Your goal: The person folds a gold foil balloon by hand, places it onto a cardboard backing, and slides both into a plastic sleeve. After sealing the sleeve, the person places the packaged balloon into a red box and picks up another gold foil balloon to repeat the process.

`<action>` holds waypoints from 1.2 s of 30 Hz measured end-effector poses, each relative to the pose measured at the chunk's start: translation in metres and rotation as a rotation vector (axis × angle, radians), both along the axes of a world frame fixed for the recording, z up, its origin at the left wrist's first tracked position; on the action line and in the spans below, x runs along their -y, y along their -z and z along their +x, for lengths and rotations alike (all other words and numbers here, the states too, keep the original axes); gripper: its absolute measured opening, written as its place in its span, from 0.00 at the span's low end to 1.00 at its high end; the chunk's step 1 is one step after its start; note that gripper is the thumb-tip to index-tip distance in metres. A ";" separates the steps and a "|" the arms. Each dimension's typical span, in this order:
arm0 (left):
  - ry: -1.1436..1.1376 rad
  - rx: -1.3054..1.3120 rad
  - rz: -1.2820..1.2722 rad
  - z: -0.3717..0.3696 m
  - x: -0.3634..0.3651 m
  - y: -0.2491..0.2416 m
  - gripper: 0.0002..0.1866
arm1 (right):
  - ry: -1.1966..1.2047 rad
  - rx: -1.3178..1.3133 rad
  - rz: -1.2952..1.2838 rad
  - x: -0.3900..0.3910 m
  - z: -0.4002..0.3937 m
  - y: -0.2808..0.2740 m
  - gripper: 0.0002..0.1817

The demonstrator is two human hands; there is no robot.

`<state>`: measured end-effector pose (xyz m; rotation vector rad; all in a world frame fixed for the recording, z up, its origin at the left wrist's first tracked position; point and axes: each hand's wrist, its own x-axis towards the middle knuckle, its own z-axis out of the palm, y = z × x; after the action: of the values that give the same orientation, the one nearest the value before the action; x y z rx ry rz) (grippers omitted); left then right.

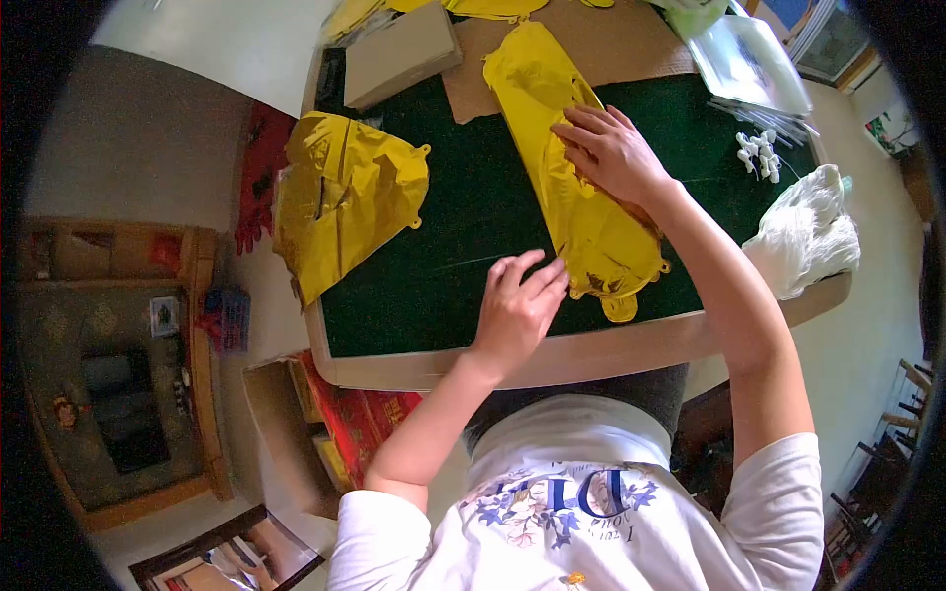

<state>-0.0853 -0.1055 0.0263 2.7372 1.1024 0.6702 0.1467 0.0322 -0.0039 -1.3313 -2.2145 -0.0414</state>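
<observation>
A long yellow foil piece [537, 98] lies flat and slightly creased on the green table top [463, 197], with small tabs at its near end. My right hand [616, 153] rests on its right side, fingers spread and pointing left. At its lower left edge is my left hand [522, 300], fingers bent and apart, the fingertips touching or just beside the foil. Another yellow foil piece [360, 197], wider and crumpled, hangs partly over the table's left edge.
At the back stand a cardboard box [404, 54] and a brown cardboard sheet [611, 39]. On the right are clear plastic packets [754, 64], small white pieces [759, 156] and a bundle of white strands [808, 236]. An open carton [291, 433] is below left.
</observation>
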 end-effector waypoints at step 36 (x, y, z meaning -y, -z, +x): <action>-0.299 -0.347 -0.083 0.010 -0.199 0.015 0.28 | 0.006 -0.024 -0.114 0.005 -0.001 -0.017 0.19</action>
<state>-0.0752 0.0933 0.0114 2.7065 1.5943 0.1678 0.1455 0.0271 0.0134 -1.3915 -2.2213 0.0994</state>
